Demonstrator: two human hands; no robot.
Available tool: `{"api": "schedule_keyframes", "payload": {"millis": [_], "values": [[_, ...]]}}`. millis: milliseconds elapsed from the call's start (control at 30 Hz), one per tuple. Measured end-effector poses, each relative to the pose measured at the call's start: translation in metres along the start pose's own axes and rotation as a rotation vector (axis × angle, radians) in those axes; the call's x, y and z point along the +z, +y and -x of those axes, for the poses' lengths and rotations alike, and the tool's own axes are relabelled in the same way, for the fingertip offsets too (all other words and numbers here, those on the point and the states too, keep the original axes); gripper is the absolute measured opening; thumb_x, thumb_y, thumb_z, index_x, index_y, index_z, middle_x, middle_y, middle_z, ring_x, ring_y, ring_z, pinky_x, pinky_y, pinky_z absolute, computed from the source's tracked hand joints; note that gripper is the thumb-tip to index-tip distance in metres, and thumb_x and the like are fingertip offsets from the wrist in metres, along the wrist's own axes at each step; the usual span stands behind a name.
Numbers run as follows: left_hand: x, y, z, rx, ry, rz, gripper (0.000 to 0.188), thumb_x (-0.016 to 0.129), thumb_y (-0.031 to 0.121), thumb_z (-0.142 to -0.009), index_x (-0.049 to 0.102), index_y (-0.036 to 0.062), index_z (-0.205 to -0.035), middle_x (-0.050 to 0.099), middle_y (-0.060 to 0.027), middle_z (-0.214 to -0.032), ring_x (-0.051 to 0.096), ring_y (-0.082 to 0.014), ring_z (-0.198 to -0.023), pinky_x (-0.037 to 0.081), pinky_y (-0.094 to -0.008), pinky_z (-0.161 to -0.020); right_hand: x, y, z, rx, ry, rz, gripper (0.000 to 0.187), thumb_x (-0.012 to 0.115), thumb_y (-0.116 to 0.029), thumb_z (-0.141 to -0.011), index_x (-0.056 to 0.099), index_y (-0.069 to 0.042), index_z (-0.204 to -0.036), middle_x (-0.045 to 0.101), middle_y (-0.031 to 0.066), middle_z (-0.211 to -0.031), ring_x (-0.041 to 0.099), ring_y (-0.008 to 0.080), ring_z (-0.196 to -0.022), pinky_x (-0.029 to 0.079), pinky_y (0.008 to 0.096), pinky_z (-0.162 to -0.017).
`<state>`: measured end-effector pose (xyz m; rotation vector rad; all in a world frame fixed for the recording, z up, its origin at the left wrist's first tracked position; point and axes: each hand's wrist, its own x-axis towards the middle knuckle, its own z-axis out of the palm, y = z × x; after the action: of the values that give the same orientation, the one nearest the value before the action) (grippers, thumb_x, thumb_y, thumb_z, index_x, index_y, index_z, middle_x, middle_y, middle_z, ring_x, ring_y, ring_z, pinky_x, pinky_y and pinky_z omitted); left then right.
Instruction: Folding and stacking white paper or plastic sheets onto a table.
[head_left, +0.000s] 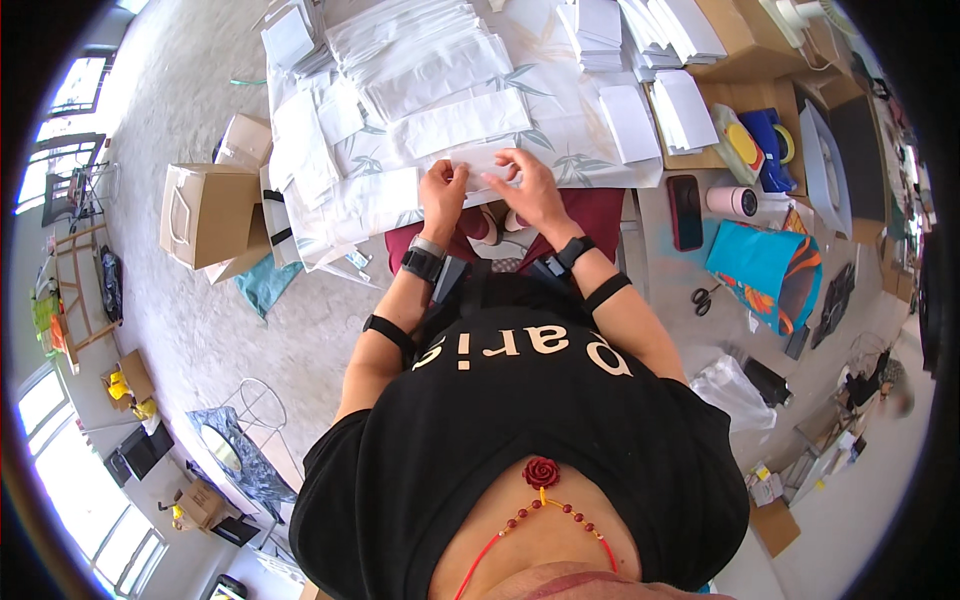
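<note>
At the near edge of the table, my left hand (443,197) is closed, its thumb and fingers pinched on a thin white paper piece (480,160). To its right, my right hand (533,193) has thumb and forefinger curved and apart over the same piece. Just beyond lies a flat white paper strip (462,124). A further white piece (385,195) rests beside my left hand. Overlapping rows of flat white paper pieces (415,60) cover the far left part of the leaf-patterned tablecloth (560,105).
Stacks of white cards (628,122) stand at the right of the table. Beyond its right edge are a dark phone (685,212), a pink cup (731,201), a blue bag (765,270) and black scissors (704,300). Cardboard boxes (215,215) sit on the floor at left.
</note>
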<state>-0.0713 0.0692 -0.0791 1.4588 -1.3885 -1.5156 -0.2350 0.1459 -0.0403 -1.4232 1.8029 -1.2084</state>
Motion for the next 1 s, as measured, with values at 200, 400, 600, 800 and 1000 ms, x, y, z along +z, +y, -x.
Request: {"api": "schedule_keyframes", "payload": {"millis": [200,400,600,800,1000], "values": [[-0.004,0.004,-0.003,0.135,0.044,-0.319,0.027,0.069,0.021,-0.093,0.07,-0.0054,-0.094,0.074,-0.0172,-0.08,0.073,-0.0254,-0.06,0.056,-0.0384,-0.063,-0.029,0.05,-0.007,0.047,0.188,0.105,0.018,0.072,-0.009,-0.091,0.068,-0.005,-0.108,0.07,0.01,-0.099,0.066,0.0235,-0.076,0.056,0.036,-0.071],[-0.006,0.01,-0.001,0.126,0.051,-0.39,0.028,0.067,0.022,-0.094,0.07,-0.0053,-0.091,0.073,-0.015,-0.073,0.072,-0.025,-0.056,0.056,-0.0371,-0.06,-0.027,0.051,-0.011,0.062,0.101,0.128,0.018,0.072,-0.007,-0.09,0.07,-0.008,-0.108,0.069,0.0096,-0.099,0.067,0.0263,-0.084,0.055,0.0387,-0.077],[-0.005,0.011,-0.004,0.155,0.042,-0.413,0.027,0.066,0.022,-0.094,0.07,-0.0041,-0.089,0.07,-0.014,-0.065,0.07,-0.0233,-0.052,0.055,-0.036,-0.057,-0.019,0.054,-0.022,-0.117,0.042,0.222,0.021,0.077,-0.01,-0.086,0.073,-0.013,-0.106,0.068,0.0089,-0.098,0.065,0.0322,-0.097,0.052,0.0443,-0.087],[-0.007,0.007,-0.008,0.151,0.04,-0.402,0.027,0.066,0.022,-0.093,0.069,-0.0042,-0.087,0.069,-0.0143,-0.064,0.07,-0.0236,-0.052,0.055,-0.0362,-0.057,-0.015,0.059,-0.029,-0.164,0.044,0.312,0.02,0.078,-0.013,-0.084,0.075,-0.016,-0.103,0.068,0.0063,-0.096,0.065,0.0311,-0.096,0.051,0.0444,-0.085],[-0.006,0.002,-0.01,0.162,0.031,-0.397,0.028,0.065,0.022,-0.094,0.068,-0.0049,-0.085,0.068,-0.0155,-0.064,0.07,-0.0246,-0.052,0.055,-0.0367,-0.057,-0.015,0.07,-0.028,-0.144,0.018,0.346,0.022,0.08,-0.017,-0.083,0.076,-0.018,-0.105,0.067,0.004,-0.098,0.064,0.0288,-0.1,0.049,0.0439,-0.087]]}}
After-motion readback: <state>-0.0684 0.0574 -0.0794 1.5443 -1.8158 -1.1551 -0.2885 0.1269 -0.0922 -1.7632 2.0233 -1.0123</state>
